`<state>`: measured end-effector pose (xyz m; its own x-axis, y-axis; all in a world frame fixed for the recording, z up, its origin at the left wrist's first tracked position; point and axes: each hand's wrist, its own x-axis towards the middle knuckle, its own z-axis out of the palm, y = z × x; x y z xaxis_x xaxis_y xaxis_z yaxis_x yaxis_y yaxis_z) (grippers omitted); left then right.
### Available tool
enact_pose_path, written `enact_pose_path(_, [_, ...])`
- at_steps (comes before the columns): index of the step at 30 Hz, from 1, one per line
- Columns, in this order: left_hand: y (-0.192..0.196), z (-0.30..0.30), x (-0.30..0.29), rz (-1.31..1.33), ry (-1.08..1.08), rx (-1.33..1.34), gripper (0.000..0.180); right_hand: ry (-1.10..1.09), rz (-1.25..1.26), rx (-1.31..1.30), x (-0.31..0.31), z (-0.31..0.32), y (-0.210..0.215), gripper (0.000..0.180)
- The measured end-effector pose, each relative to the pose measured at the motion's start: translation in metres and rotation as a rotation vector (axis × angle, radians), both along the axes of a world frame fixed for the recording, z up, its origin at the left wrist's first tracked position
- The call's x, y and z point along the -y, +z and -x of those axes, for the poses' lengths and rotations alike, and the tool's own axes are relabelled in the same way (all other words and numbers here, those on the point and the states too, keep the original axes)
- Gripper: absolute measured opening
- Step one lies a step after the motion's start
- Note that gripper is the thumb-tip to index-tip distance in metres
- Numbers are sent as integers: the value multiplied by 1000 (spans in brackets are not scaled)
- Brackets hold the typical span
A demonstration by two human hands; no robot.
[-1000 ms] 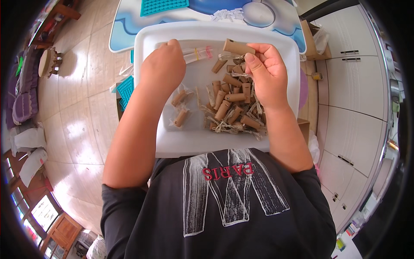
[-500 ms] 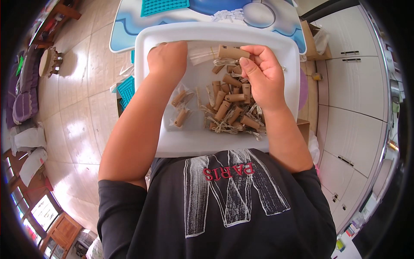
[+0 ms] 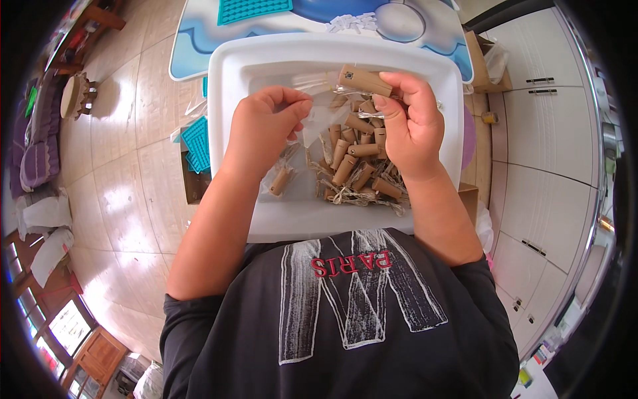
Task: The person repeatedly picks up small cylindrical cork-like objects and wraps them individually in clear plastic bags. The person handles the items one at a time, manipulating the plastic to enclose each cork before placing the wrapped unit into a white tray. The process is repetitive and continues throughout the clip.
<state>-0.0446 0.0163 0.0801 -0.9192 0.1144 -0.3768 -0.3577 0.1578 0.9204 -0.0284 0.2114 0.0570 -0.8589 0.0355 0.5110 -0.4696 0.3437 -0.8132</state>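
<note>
My right hand (image 3: 413, 123) holds a tan cork-shaped string light (image 3: 364, 80) between thumb and fingers, above the far part of a white plastic tub (image 3: 335, 52). Its bundled thin wire shows under the cork. My left hand (image 3: 266, 126) is closed in a pinch on a clear plastic bag (image 3: 311, 85), whose far side reaches toward the held light. Whether the light's end is inside the bag I cannot tell. Below my right hand lies a heap of similar cork lights (image 3: 362, 149) with tangled wires. A bagged cork light (image 3: 280, 181) rests in the tub under my left hand.
The tub stands before a blue-and-white patterned table (image 3: 193, 50) with a teal grid tray (image 3: 254, 10) and small white pieces (image 3: 351, 24). More teal trays (image 3: 195, 138) sit left of the tub. A cardboard box (image 3: 488, 63) and white cabinets (image 3: 548, 126) are on the right.
My left hand has come nearer and to the right, toward the middle of the tub, with the bag. The cork light in my right hand has tilted, its left end now turned up.
</note>
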Motion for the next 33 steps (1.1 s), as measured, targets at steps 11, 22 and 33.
enact_pose_path(11, [-1, 1, 6, -73, -45, -7, 15, 84, -146, 22, -3, 1, 9, 22])
enact_pose_path(22, [-10, -4, 2, -169, -139, -109, 30, 290, 144, 430, 0, -4, 2, 21])
enact_pose_path(33, [-12, -6, 3, -226, -172, -35, 32, 382, 339, 536, 6, -7, 3, 16])
